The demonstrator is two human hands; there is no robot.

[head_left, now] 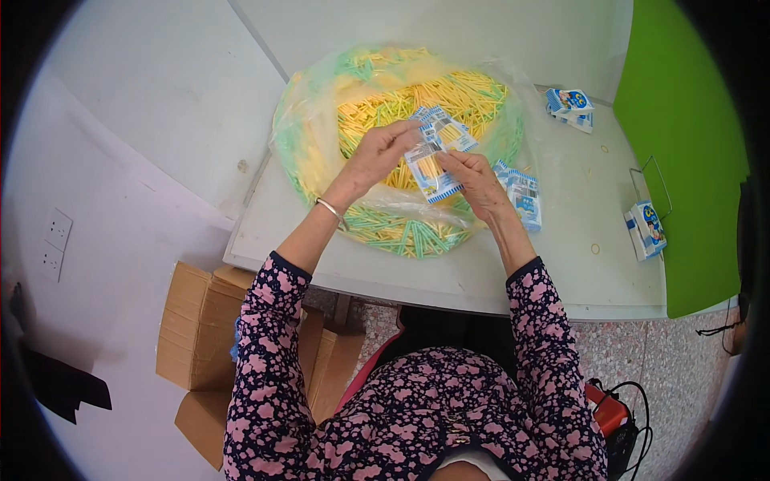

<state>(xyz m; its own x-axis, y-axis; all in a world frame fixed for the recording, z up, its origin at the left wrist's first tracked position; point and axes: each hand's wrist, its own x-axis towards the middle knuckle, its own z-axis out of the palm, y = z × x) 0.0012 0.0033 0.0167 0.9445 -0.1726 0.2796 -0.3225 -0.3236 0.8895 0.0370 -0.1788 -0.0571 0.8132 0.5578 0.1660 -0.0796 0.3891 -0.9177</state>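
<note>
A blue-and-white packet with a clear window (434, 175) is held tilted in front of me, with yellow sticks showing inside. My right hand (479, 183) grips its right side, thumb on the front. At its upper left edge, the fingers of my left hand (380, 159) are pinched; the fingertips are partly blurred against the clear film. Behind it, another such packet (455, 132) rests on loose thin yellow and green sticks (365, 120). These fill a large clear plastic bag (309, 164), opened wide under my hands.
More packets (525, 196) lie right of the bag on the pale table (553, 272). Small packs (569, 104) sit at the far right, and another (646, 229) leans by a wire stand (658, 186) near a green panel (690, 144). Cardboard boxes (188, 329) stand below left.
</note>
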